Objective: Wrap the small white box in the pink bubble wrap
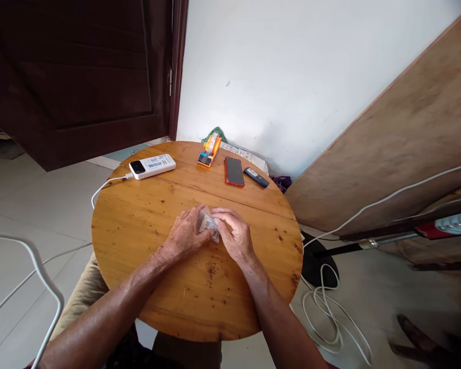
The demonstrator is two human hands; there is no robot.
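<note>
Near the middle of the round wooden table point(184, 302), a small clear plastic packet point(208, 223) with a printed label lies between my two hands. My left hand point(187, 228) grips its left side, thumb along the near edge and fingers over the far edge. On the packet's right side, my right hand point(236, 233) pinches the plastic between thumb and fingers. What is inside the packet is too small to make out.
Toward the table's far side are a white power bank point(153, 166) with a cable, an orange tape dispenser point(210, 149), a red-edged phone point(234, 171) and a dark handheld device point(256, 177). A white wall point(292, 61) stands behind; a coiled cable point(326, 307) lies on the floor.
</note>
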